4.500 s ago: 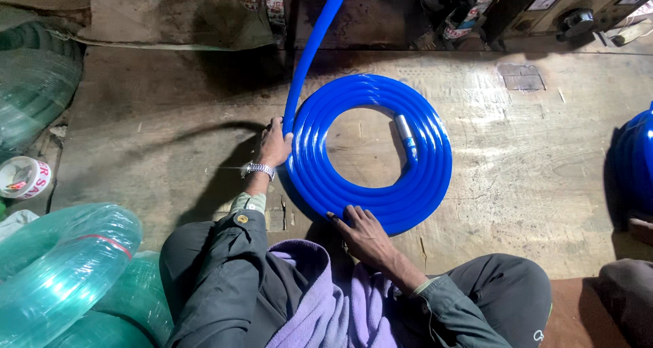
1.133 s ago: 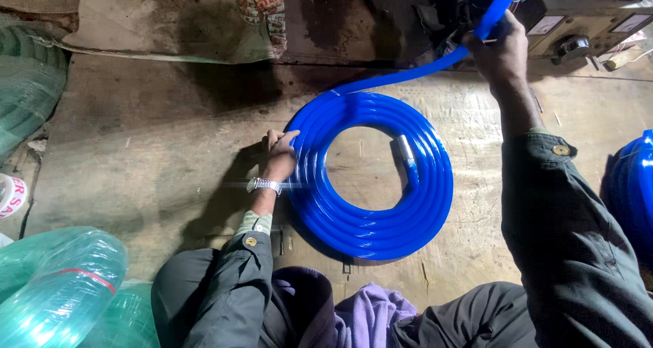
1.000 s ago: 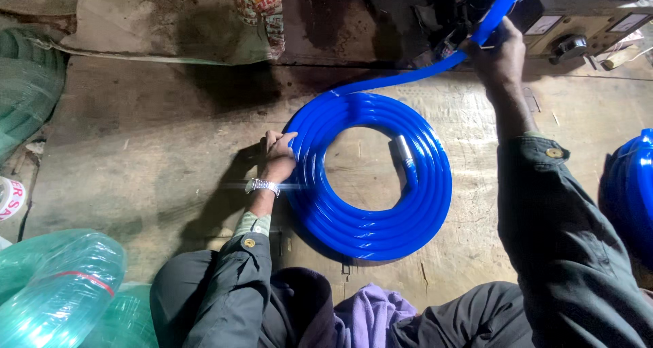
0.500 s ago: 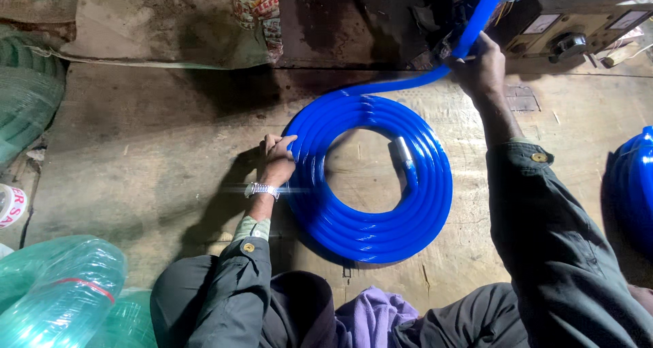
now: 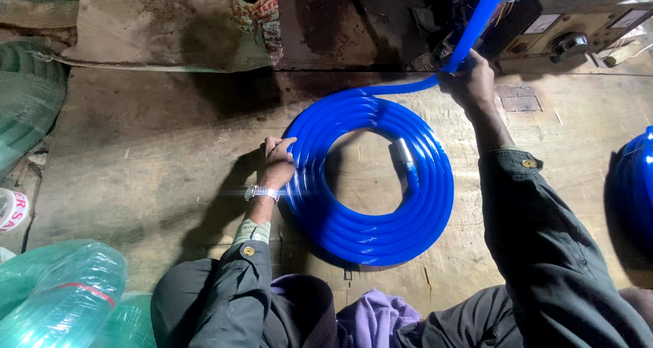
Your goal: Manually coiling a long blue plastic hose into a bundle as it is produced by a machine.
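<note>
Left hand (image 5: 277,163) rests flat and open against the outer left edge of the coiled blue hose (image 5: 371,178), fingers pressed on the stacked loops; a metal wristwatch (image 5: 261,192) sits on that wrist, with a dark sleeve below it. Nearest the camera: the person's lap, with a purple cloth (image 5: 374,317) bunched between the knees. At the lower left corner, rolls of clear green tubing wrapped in plastic (image 5: 58,297).

Coil lies flat on the worn wooden floor (image 5: 149,178), directly in front of the person, several loops thick, centre open. A short metal fitting (image 5: 403,150) shows on the hose end, lying on the inner right side of the coil.

Right hand (image 5: 469,83) is further out, beyond the coil's upper right edge, closed around the free length of hose (image 5: 476,28). From this grip the hose runs up and out of the top of the frame; below the grip it bends left and feeds onto the top of the coil.

Far side: a dark machine housing with a knob (image 5: 568,45) at the upper right, sacking (image 5: 170,22) at the upper left. Part of another blue coil (image 5: 636,185) shows at the right edge, well apart.
</note>
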